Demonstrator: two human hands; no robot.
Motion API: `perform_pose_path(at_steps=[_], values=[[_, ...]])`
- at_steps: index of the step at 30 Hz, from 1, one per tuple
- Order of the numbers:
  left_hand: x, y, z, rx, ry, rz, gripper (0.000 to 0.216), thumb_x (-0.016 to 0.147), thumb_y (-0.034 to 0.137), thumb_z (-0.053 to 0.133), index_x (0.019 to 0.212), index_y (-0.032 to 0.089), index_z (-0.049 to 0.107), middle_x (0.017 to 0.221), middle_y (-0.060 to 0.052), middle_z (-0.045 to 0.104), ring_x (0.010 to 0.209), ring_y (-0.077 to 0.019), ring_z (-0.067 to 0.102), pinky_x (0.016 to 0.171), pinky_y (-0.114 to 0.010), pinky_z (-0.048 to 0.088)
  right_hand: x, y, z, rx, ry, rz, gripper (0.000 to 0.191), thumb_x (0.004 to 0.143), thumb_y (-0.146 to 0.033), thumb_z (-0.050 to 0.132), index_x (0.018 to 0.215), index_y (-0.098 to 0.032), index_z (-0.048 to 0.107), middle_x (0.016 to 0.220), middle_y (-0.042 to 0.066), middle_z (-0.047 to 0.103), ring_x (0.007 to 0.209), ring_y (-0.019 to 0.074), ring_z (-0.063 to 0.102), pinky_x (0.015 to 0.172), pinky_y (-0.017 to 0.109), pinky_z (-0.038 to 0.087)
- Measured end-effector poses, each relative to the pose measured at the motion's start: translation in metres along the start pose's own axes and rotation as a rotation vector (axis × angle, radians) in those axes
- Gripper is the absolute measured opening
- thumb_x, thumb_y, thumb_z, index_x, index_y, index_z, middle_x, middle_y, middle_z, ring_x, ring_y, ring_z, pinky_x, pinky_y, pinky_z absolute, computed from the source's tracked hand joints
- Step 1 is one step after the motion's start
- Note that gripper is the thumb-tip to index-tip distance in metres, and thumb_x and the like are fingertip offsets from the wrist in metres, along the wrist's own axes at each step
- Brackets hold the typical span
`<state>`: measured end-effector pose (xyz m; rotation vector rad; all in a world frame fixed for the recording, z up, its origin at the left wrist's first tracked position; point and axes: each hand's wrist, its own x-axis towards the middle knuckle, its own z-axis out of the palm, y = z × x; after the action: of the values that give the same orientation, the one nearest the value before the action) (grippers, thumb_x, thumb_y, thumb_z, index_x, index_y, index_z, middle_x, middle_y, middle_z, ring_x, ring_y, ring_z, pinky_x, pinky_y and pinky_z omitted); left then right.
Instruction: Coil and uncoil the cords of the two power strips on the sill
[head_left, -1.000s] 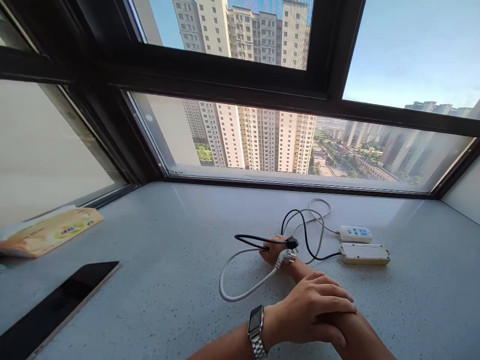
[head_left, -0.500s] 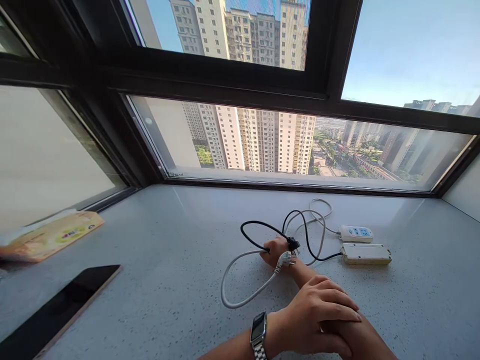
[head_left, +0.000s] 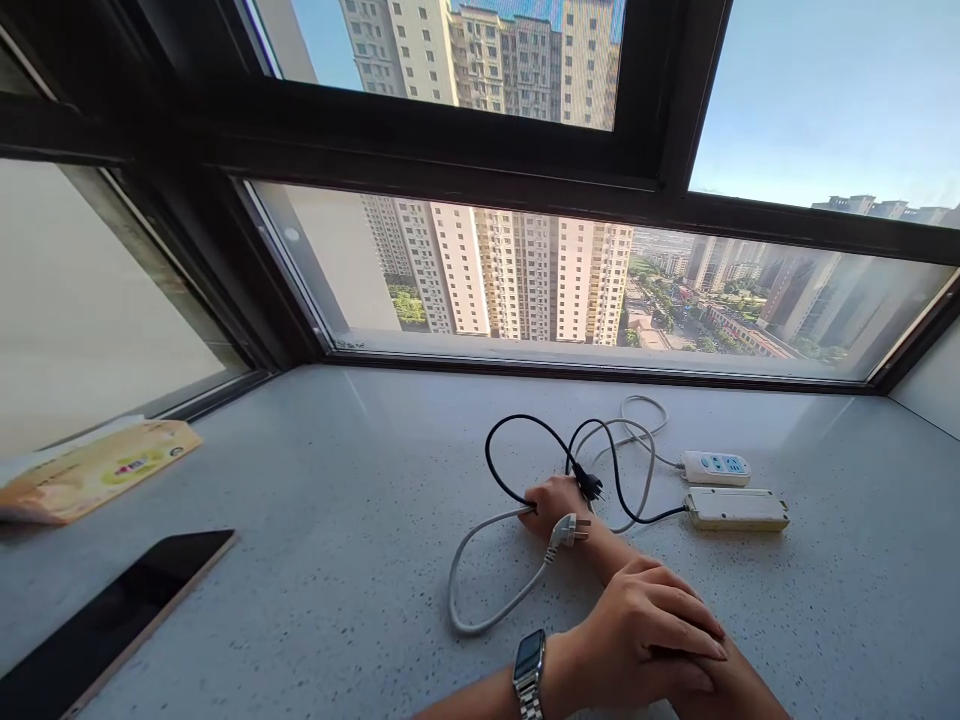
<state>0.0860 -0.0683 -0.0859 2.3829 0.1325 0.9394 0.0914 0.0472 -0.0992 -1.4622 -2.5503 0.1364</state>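
My right hand [head_left: 551, 497] rests on the speckled sill, closed around a black power cord [head_left: 517, 418] and a white power cord [head_left: 457, 585]. The cords loop out on its left side. The black plug [head_left: 589, 482] lies against the back of that hand, and the white plug [head_left: 568, 530] hangs over the wrist with its prongs pointing right. My left hand [head_left: 637, 635], with a watch [head_left: 529, 662] on its wrist, lies across my right forearm with its fingers stretched out. It holds no object.
To the right are a white socket strip [head_left: 716, 467] and a larger white power strip [head_left: 737, 509], joined to the cords. A dark phone [head_left: 120, 620] and a yellow tissue pack [head_left: 112, 470] lie at the left. The window frame [head_left: 600, 372] borders the sill's back.
The white plug has tipped slightly, lying more level, and the white loop has dropped a little. The black loop has risen slightly. Both hands stay where they were, my left still on the forearm.
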Motion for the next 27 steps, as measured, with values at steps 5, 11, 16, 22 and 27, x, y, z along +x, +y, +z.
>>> perform_pose_path(at_steps=[5, 11, 16, 22, 27], values=[[0.002, 0.006, -0.007, 0.06, -0.149, -0.004, 0.037, 0.09, 0.052, 0.053, 0.115, 0.026, 0.06, 0.114, -0.001, 0.07, 0.106, -0.0159, 0.061, 0.101, -0.034, 0.031, -0.002, 0.0, 0.001, -0.021, -0.016, -0.034, 0.022, 0.08, -0.033, 0.057, 0.082, -0.018, 0.074, 0.075, 0.011, 0.073, 0.068, 0.0228, 0.067, 0.055, 0.028, 0.037], [0.0, 0.004, 0.001, 0.045, -0.091, -0.005, 0.034, 0.093, 0.052, 0.049, 0.108, 0.024, 0.062, 0.109, 0.001, 0.072, 0.101, -0.0132, 0.063, 0.099, -0.032, 0.032, -0.008, 0.001, 0.002, -0.007, 0.023, -0.105, 0.023, 0.085, -0.031, 0.053, 0.09, -0.017, 0.071, 0.085, 0.008, 0.073, 0.077, 0.0214, 0.066, 0.061, 0.029, 0.039], [0.008, 0.011, 0.002, 0.162, -0.137, 0.021, 0.033, 0.093, 0.049, 0.049, 0.112, 0.023, 0.059, 0.109, 0.0, 0.071, 0.099, -0.0133, 0.064, 0.096, -0.031, 0.035, -0.003, 0.006, 0.003, 0.019, 0.047, -0.225, 0.019, 0.084, -0.034, 0.059, 0.095, -0.022, 0.069, 0.104, 0.004, 0.07, 0.098, 0.0207, 0.06, 0.082, 0.032, 0.04], [0.021, 0.011, 0.039, 0.533, -0.047, 0.165, 0.027, 0.094, 0.039, 0.05, 0.076, 0.021, 0.056, 0.069, 0.004, 0.066, 0.063, -0.0097, 0.058, 0.061, -0.026, 0.036, -0.001, 0.01, 0.005, 0.12, 0.085, -0.271, 0.028, 0.085, -0.034, 0.061, 0.112, -0.027, 0.065, 0.127, 0.002, 0.061, 0.116, 0.0211, 0.051, 0.1, 0.037, 0.034], [0.02, -0.003, 0.07, 0.618, 0.1, 0.173, 0.057, 0.089, 0.064, 0.042, 0.053, 0.02, 0.048, 0.042, 0.003, 0.043, 0.042, -0.0101, 0.042, 0.046, -0.026, 0.023, -0.003, 0.012, 0.008, 0.198, 0.089, -0.235, 0.029, 0.082, -0.028, 0.063, 0.111, -0.028, 0.067, 0.129, 0.0, 0.062, 0.12, 0.0208, 0.052, 0.103, 0.036, 0.033]])
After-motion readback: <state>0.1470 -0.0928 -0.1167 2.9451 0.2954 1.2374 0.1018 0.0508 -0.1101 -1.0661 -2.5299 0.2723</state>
